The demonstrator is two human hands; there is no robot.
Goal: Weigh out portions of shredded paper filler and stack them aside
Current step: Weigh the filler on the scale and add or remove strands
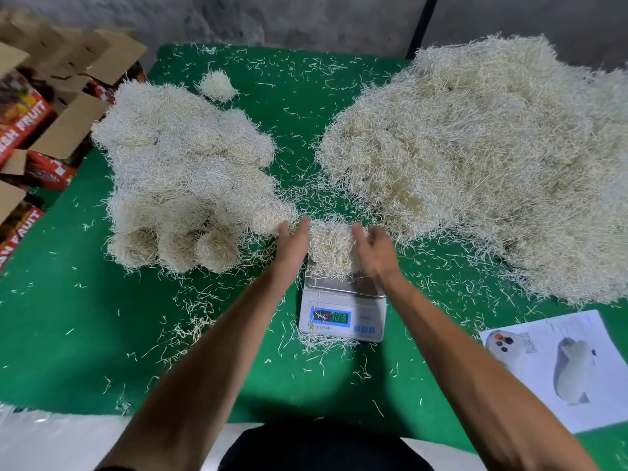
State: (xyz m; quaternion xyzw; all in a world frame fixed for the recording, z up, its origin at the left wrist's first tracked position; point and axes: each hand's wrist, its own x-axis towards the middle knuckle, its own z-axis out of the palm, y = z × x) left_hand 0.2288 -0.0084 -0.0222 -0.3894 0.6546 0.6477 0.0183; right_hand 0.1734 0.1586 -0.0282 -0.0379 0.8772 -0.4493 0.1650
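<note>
Head view, frame centre: a portion of shredded paper filler (330, 248) sits on the digital scale (342, 309), cupped between left hand (293, 242) and right hand (375, 250), fingers straight, flanking not clamping. Stack of weighed portions (185, 178) lies left (left hand nearer), bulk heap (489, 158) upper right.

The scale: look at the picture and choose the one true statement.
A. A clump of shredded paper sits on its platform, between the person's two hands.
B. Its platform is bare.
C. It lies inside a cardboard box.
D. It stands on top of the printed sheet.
A. The clump of shredded paper rests on the scale, with the left hand and the right hand on either side of it.
</note>
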